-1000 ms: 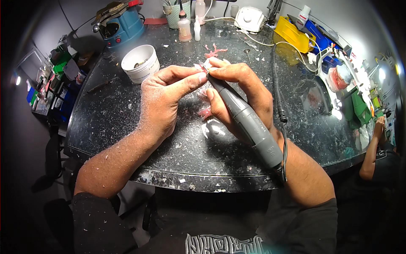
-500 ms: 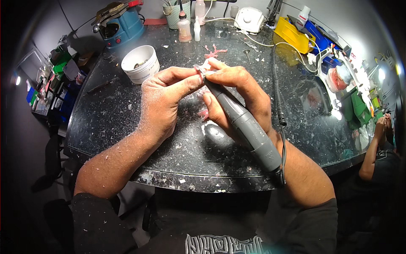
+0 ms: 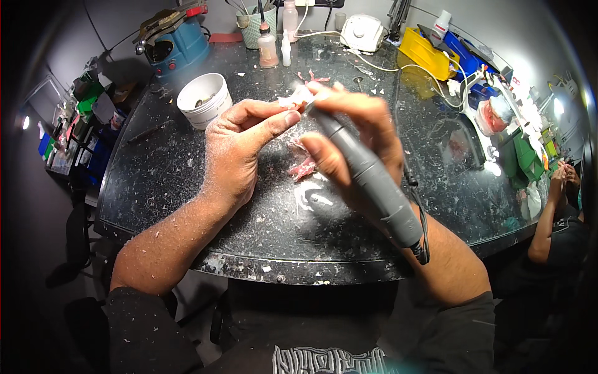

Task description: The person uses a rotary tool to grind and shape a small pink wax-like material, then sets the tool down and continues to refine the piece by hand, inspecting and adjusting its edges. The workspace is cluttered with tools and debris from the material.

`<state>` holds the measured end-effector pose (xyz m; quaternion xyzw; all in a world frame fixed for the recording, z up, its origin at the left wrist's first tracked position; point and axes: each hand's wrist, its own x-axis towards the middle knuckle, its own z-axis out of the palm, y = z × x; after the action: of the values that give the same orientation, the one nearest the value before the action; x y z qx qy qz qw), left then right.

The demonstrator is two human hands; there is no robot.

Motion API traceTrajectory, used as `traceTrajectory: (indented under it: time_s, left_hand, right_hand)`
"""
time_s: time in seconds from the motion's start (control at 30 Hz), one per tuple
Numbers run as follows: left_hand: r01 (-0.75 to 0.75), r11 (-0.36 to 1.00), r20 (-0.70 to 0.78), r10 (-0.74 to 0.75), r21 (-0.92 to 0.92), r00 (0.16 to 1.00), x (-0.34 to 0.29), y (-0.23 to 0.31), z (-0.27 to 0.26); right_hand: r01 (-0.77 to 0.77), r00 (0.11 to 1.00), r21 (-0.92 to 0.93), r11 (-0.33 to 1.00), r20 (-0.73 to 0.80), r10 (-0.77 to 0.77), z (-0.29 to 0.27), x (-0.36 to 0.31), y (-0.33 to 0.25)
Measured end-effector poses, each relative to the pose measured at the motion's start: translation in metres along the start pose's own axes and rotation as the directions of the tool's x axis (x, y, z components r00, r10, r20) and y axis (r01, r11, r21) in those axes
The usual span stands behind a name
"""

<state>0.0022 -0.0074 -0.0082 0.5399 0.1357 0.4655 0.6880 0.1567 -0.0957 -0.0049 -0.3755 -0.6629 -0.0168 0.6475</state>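
Head view: left hand (image 3: 235, 137) in pinch on half-hidden pale piece (image 3: 301, 96); blurred right hand (image 3: 382, 132) curled around grey handpiece (image 3: 374, 179)

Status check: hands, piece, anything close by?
Left hand pinching small pale piece. Right hand holding dark grey handpiece, tip near the piece, contact unclear. Pink scraps on tabletop below.

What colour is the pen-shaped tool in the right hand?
The pen-shaped tool is dark grey; it shows in the head view.
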Motion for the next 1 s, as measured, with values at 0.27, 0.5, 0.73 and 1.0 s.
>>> traceTrajectory:
  time_s: [0.27, 0.5, 0.73, 1.0]
  left_hand:
    - [0.020, 0.962, 0.071, -0.041, 0.272, 0.997, 0.003, -0.002, -0.001]
    - [0.144, 0.966, 0.036, -0.155, 0.216, 0.987, 0.016, -0.016, -0.033]
    - [0.126, 0.948, 0.013, -0.135, 0.292, 0.991, 0.016, -0.021, -0.029]
    - [0.113, 0.909, 0.046, -0.143, 0.400, 0.989, 0.017, -0.017, -0.030]
  right_hand:
    - [-0.373, 0.926, 0.077, 0.925, -0.028, 0.376, -0.014, 0.003, 0.009]
    - [-0.192, 0.971, 0.053, 0.980, -0.133, 0.197, -0.004, 0.001, 0.025]
    - [-0.176, 0.971, -0.046, 0.983, -0.169, 0.166, -0.008, -0.004, 0.029]
    - [-0.165, 0.976, -0.045, 0.985, -0.153, 0.156, -0.005, -0.005, 0.031]
